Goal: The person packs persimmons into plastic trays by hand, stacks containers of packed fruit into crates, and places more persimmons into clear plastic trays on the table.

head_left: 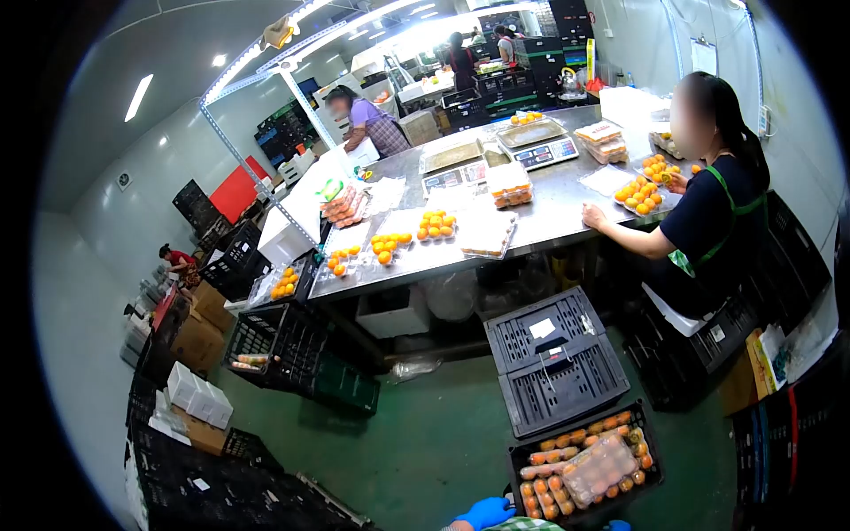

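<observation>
My left hand (pixel 487 512), in a blue glove, is at the bottom edge with its fingers closed at the left side of a black plastic crate (pixel 656 447). Only a blue sliver of my right hand (pixel 618 526) shows below the crate's near side; its fingers are hidden. Clear packs of orange round fruit fill the crate in rows. One clear clamshell pack (pixel 602 467) lies across the top of the others. Just beyond stands a dark crate stack with a closed lid (pixel 558 363).
A steel table (pixel 567 212) bears trays of orange fruit (pixel 436 225), stacked packs (pixel 510 185) and weighing scales (pixel 537 152). A co-worker (pixel 722 195) sits at its right, hands at fruit trays. Black crates (pixel 301 354) stand left on the green floor, with another person (pixel 367 124) beyond.
</observation>
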`<state>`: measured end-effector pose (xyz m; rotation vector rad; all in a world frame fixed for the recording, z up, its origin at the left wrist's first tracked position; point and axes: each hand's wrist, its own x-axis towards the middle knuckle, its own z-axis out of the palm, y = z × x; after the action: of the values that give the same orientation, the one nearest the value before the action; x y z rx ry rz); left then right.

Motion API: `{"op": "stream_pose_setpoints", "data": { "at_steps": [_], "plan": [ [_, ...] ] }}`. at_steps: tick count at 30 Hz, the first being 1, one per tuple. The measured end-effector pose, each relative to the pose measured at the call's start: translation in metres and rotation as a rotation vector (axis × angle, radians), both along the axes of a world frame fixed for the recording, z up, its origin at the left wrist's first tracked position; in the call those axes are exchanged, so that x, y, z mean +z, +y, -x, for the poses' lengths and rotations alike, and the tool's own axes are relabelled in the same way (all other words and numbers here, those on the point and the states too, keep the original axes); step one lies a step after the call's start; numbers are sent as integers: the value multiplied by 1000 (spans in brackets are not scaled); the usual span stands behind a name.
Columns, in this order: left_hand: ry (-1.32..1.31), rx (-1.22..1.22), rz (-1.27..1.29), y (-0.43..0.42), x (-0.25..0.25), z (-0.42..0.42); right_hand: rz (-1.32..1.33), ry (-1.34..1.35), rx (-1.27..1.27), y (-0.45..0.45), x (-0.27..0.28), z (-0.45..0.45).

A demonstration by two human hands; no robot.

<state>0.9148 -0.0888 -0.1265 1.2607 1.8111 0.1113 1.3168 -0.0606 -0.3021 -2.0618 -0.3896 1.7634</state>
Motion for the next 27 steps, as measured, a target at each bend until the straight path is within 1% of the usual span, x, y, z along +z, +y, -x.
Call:
{"op": "stream_pose_setpoints", "data": {
  "at_steps": [1, 4, 5, 7, 9, 10, 11, 12, 13, 14, 15, 16, 17, 18, 21, 22, 23, 24, 25, 27],
  "plan": [
    [-4, 24, 11, 3, -3, 4, -5, 14, 42, 6, 6, 11],
    [-42, 44, -15, 13, -6, 18, -130, -81, 379, 35, 17, 33],
    [-62, 45, -32, 16, -7, 21, -205, -121, 464, 42, 3, 28],
    [-63, 48, -42, 21, -20, 24, -507, -213, 543, 60, -27, 17],
    [-45, 65, -49, 21, -49, 25, -653, -652, 566, 90, -39, 3],
    [-37, 110, -32, 24, -54, 24, -553, -754, 525, 108, -29, 1],
    [-28, 162, -27, 23, -71, 21, -658, -794, 442, 121, -8, 6],
    [-16, 216, -20, 19, -99, 18, -557, -920, 525, 140, 69, 31],
    [-2, 273, -8, 12, -126, 15, -644, -962, 451, 145, 3, -7],
    [-23, 294, 78, 6, -151, 14, -544, -1016, 523, 160, -18, -33],
    [-40, 312, 153, 8, -178, 18, -465, -1074, 537, 179, 22, -20],
    [-57, 328, 238, 4, -191, 16, -442, -1127, 561, 193, 22, -28],
    [-81, 425, 242, 3, -197, 9, -372, -1206, 639, 206, 26, -29],
    [-103, 518, 247, 3, -205, 1, -393, -1261, 654, 217, -1, -45],
    [-129, 729, 212, 9, -218, -21, -345, -1102, 738, 249, 6, -44],
    [-136, 794, 198, 14, -218, -33, -324, -1064, 806, 255, 2, -47],
    [-143, 862, 185, 21, -212, -46, -301, -1027, 876, 259, -10, -50],
    [-185, 864, 28, 26, -203, -50, -279, -844, 952, 261, -42, -64],
    [-192, 997, 0, 25, -211, -56, -293, -702, 979, 263, -69, -74],
    [-169, 1131, 154, 46, -173, -61, -288, -564, 892, 269, -65, -70]
  ]
}}
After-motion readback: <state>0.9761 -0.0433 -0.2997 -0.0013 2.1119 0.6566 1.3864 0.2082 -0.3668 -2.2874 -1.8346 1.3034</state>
